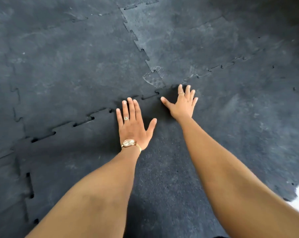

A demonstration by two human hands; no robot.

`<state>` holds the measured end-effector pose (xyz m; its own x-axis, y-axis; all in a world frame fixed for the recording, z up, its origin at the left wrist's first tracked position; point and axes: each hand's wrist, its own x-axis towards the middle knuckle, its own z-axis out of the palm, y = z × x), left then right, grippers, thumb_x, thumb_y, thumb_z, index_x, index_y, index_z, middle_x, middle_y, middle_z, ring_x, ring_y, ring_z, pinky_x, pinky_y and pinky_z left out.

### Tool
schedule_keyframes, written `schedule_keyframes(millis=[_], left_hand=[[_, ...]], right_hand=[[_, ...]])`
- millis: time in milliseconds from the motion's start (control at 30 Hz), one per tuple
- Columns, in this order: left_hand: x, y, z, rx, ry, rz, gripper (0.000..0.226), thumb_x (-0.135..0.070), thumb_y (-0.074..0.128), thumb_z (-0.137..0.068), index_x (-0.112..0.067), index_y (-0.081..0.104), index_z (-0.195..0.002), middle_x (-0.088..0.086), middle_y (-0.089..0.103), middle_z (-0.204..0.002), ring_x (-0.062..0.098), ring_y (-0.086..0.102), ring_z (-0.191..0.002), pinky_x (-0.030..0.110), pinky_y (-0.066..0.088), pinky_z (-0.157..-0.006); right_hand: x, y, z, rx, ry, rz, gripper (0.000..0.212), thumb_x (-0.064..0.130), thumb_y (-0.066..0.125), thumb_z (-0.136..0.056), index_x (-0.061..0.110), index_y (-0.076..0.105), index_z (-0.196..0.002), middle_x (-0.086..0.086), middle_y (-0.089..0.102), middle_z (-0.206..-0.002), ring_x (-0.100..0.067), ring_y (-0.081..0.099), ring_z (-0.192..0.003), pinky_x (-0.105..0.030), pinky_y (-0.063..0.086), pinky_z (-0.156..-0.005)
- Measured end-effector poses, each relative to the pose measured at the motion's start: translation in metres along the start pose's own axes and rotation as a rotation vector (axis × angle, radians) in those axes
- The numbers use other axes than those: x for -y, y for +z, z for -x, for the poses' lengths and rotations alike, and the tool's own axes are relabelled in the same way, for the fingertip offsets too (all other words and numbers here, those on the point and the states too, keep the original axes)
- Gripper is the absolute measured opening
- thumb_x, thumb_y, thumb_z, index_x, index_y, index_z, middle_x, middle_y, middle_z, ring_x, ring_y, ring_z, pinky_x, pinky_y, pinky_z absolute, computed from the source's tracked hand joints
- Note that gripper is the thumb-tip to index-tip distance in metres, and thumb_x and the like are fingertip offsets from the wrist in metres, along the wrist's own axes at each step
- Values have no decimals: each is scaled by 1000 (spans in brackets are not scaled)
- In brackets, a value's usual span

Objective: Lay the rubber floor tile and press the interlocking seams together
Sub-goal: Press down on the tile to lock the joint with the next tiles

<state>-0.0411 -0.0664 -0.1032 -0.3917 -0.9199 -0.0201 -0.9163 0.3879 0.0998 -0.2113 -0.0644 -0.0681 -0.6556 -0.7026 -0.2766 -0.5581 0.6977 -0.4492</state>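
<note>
Neither grip closes: left hand and right hand press flat on the laid tile, whose far seam looks partly unseated.

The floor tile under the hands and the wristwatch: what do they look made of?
Floor tile: looks like dense black rubber, matte and speckled, with puzzle-cut interlocking edges and pale scuffs. Wristwatch on the left hand: apparently metal, gold-toned and shiny, with a pale dial; plated or solid cannot be told.
</note>
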Motion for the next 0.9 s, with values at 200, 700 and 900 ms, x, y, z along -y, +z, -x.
schedule_keyframes(millis=[200,700,900], left_hand=[[-1,0,2,-30,16,-10,90,-66,17,-93,0,13,-152,17,11,-162,33,4,-150,53,4,-120],[0,-2,30,11,191,-3,74,-50,21,-99,-1,10,-153,16,9,-162,29,4,-150,48,2,-121],[0,8,59,-34,217,10,73,-50,19,-98,-1,19,-152,16,18,-160,29,12,-150,47,5,-122]], right_hand=[[-59,8,79,16,189,123,91,61,44,-95,14,-2,-158,-11,-11,-164,-35,-14,-150,-56,-5,-118],[-72,17,96,-7,-134,372,71,56,11,-102,15,-5,-157,-6,-11,-165,-25,-17,-151,-63,-10,-115],[-112,7,116,27,-577,592,74,59,16,-101,14,0,-158,-3,-4,-165,-25,-10,-152,-52,-9,-121]])
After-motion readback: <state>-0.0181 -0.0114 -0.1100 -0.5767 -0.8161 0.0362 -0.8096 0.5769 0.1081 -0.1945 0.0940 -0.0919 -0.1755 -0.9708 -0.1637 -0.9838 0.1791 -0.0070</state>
